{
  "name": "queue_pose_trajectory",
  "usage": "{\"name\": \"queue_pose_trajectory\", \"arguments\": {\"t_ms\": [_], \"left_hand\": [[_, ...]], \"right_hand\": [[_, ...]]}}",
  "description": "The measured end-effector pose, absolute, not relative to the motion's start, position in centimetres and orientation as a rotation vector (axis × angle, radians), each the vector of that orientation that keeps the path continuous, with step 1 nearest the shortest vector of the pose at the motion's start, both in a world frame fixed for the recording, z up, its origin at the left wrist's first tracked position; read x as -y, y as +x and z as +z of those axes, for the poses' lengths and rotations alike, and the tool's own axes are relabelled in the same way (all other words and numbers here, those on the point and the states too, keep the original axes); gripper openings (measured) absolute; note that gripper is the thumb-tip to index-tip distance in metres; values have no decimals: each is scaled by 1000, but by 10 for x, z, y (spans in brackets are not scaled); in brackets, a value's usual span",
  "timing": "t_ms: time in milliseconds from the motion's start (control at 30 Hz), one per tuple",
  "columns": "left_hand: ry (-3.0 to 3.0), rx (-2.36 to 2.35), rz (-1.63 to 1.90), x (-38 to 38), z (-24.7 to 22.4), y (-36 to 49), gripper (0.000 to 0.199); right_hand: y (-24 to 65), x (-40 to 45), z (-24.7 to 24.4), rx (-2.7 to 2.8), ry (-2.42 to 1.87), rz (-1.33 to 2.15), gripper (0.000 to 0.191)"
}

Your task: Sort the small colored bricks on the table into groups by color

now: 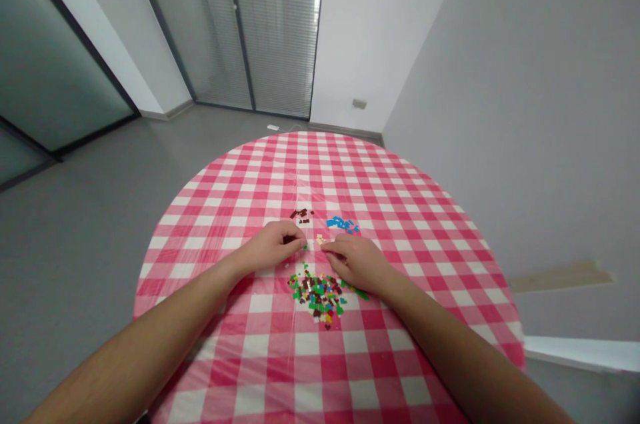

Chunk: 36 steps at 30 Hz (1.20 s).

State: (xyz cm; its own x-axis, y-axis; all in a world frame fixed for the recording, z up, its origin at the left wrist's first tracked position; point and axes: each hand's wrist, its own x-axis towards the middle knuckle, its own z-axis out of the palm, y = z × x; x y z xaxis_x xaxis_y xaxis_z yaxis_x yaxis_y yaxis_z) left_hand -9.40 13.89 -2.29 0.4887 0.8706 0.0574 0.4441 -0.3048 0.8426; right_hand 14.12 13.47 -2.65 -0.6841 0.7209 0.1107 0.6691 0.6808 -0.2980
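Many tiny multicoloured bricks (320,294), loosely heaped, green and brown prominent

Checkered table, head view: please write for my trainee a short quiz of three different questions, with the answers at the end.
1. True or false: the blue pieces lie farther from the person than the mixed pile.
2. Which colour is the small group just beyond the left hand? A) orange B) dark brown C) purple
3. Fill in: at the left fingertips there is a small ____ piece.

Key: 1. true; 2. B; 3. green
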Motion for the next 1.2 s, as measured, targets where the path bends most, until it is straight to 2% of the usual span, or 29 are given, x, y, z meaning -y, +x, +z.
{"name": "queue_pose_trajectory", "arguments": {"t_ms": [233,467,733,1200], "left_hand": [[2000,-1002,588,-138,-25,-95,19],[2045,-994,567,-139,-26,-95,18],[2054,-994,551,-139,-23,-95,18],[2029,-996,561,-139,-24,-94,16]], "right_hand": [[143,-133,-21,2676,-915,571,14],[143,-131,-19,2736,-826,723,15],[140,-128,-16,2755,-824,760,22],[139,-128,-18,2787,-786,737,18]]}}
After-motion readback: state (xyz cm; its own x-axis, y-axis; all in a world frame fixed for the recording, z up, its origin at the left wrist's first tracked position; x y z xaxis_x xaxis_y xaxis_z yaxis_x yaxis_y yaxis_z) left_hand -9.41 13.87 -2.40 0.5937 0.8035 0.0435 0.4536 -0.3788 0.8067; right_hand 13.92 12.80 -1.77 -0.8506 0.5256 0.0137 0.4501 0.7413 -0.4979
